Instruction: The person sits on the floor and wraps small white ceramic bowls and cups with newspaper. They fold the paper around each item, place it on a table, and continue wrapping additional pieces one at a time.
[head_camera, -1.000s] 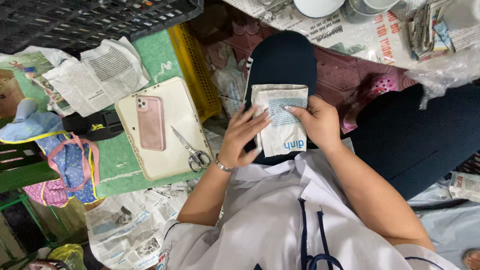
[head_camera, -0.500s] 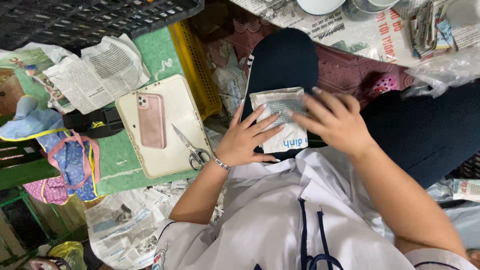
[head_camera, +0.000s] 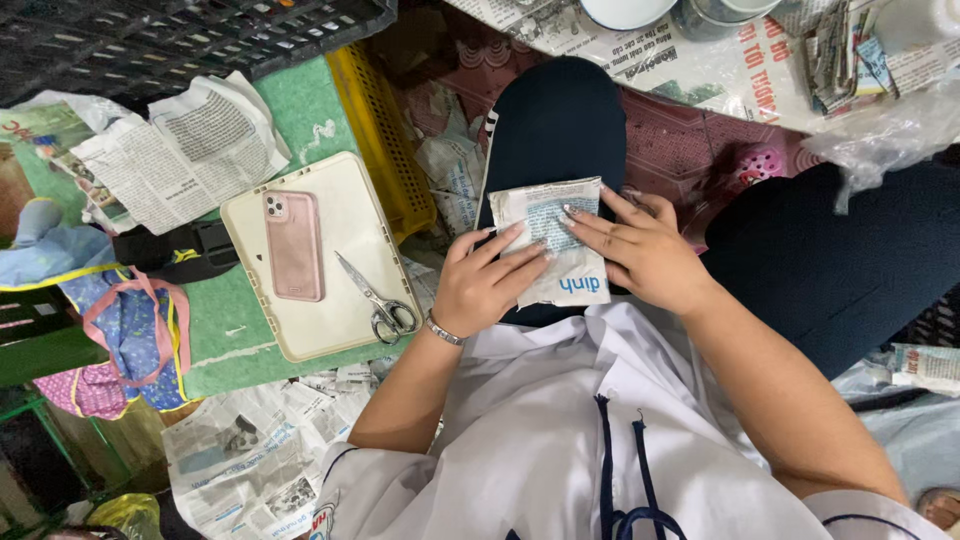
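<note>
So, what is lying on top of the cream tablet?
On the cream tablet lie a pink phone, camera side up, and metal scissors, closed. The phone's screen faces down and cannot be seen. Both hands are away from it, on folded newspaper.
</note>
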